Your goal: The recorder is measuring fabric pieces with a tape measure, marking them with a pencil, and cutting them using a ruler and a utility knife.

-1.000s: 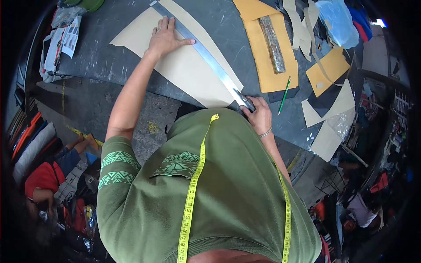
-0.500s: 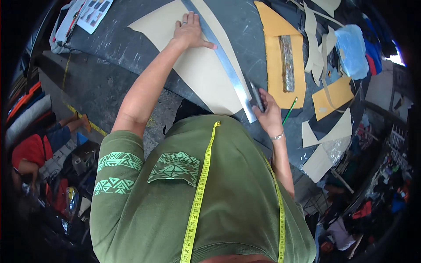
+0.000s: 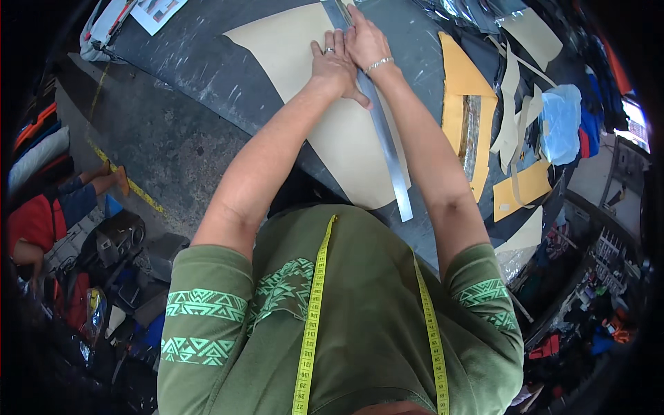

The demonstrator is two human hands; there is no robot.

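Observation:
A long steel ruler (image 3: 389,149) lies lengthwise over a large beige pattern sheet (image 3: 283,52) on the dark table. My left hand (image 3: 335,71) presses down on the sheet and the ruler, fingers spread and thumb stretched across the metal. Just beyond it, to the right, my right hand (image 3: 366,43) is closed on a slim grey utility knife (image 3: 343,12), held against the ruler near its far end. The knife's tip is too small to make out. My right forearm covers part of the table.
Right of the sheet lies a yellow-orange piece (image 3: 453,76) with a brown-taped strip (image 3: 470,128) on it. Beige offcuts (image 3: 508,93) and a light blue plastic bundle (image 3: 560,124) lie farther right. A yellow tape measure (image 3: 315,304) hangs down my front. Someone in red (image 3: 34,225) is at far left.
My right hand has moved from the ruler's near end up to its far part, beside my left hand, with the utility knife still in it. My left hand stays on the ruler.

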